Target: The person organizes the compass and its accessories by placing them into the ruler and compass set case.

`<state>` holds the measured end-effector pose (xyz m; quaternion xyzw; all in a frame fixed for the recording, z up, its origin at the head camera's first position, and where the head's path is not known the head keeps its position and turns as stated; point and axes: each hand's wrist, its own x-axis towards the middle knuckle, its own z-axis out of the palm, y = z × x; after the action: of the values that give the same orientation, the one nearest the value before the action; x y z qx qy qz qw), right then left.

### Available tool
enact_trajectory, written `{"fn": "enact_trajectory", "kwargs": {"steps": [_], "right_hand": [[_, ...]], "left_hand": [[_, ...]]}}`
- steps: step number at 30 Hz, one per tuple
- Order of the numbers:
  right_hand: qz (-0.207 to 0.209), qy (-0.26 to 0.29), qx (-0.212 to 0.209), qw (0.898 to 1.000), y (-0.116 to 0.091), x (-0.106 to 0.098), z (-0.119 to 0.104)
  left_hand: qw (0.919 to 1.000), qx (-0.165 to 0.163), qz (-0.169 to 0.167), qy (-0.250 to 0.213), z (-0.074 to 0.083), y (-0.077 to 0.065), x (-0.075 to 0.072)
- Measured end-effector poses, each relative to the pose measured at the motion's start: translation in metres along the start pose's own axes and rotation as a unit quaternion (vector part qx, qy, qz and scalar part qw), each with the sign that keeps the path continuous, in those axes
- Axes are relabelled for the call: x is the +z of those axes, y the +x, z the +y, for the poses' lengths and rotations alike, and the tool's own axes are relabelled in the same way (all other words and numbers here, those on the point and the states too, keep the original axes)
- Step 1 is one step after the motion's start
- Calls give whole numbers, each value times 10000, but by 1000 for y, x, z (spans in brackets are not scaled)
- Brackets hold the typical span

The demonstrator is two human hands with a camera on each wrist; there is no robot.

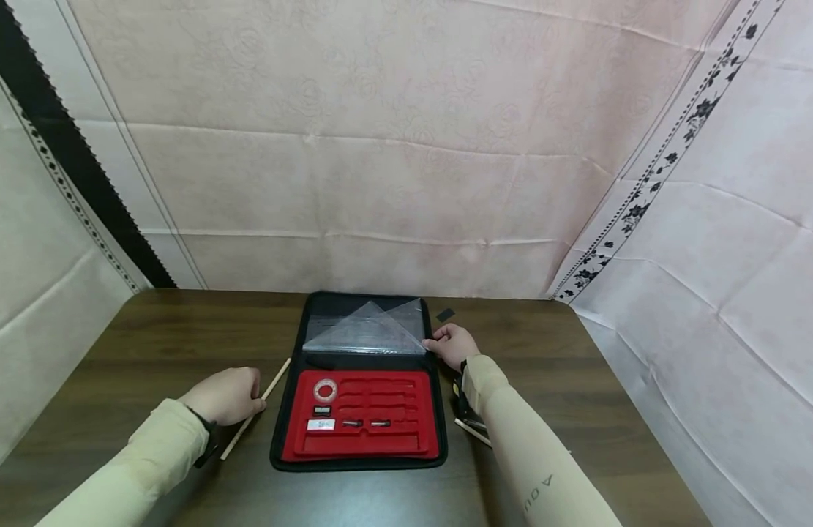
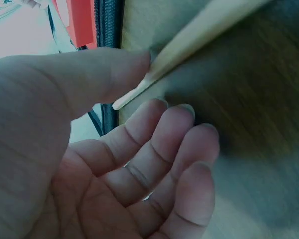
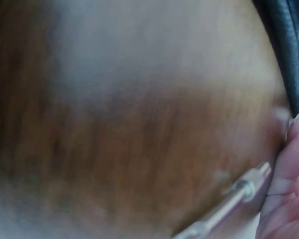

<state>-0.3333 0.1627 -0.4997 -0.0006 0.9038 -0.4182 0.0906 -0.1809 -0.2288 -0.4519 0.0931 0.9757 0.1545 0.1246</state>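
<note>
A black zip case (image 1: 358,464) lies open flat, with a red moulded tray (image 1: 363,443) in its near half and clear plastic sheets (image 1: 363,333) over its far half. My right hand (image 1: 454,345) grips the case's right edge beside the plastic, thumb over the rim. In the right wrist view its fingers (image 3: 295,154) are at the frame's edge by the black case. To the left of the case, my left hand (image 1: 227,395) is beside a thin wooden stick (image 1: 235,437). Its thumb tip overlaps the stick (image 2: 184,45) in the left wrist view, the other fingers loosely bent apart from it.
The tray holds a white ring (image 1: 325,390), a white label (image 1: 320,424) and small dark pieces (image 1: 380,423). A small dark rectangle (image 1: 446,315) lies beyond the right hand. A silvery rod-like tool (image 3: 224,206) lies below it. Pale cloth (image 1: 380,190) hangs behind the wooden table (image 1: 202,329).
</note>
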Motion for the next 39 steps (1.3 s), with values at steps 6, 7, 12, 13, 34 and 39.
{"fn": "enact_trajectory", "kwargs": {"steps": [6, 7, 12, 13, 34, 39], "right_hand": [[-50, 28, -35, 10000, 1, -1, -1], [-54, 34, -30, 10000, 1, -1, -1], [-56, 64, -13, 10000, 2, -2, -2], [-57, 69, -13, 10000, 2, -2, -1], [-102, 76, 75, 9999, -3, -5, -4], [-104, 110, 3, 9999, -10, -6, -9]], "left_hand": [[10000, -27, -16, -38, -4, 2, 1], [10000, -38, -27, -49, -4, 2, 1], [9999, -81, -117, -87, -6, 2, 1], [9999, -75, -132, -77, -6, 1, 0], [9983, 502, -101, -261, 70, 11, -9], [9903, 1386, -118, -44, 106, 14, 7]]}}
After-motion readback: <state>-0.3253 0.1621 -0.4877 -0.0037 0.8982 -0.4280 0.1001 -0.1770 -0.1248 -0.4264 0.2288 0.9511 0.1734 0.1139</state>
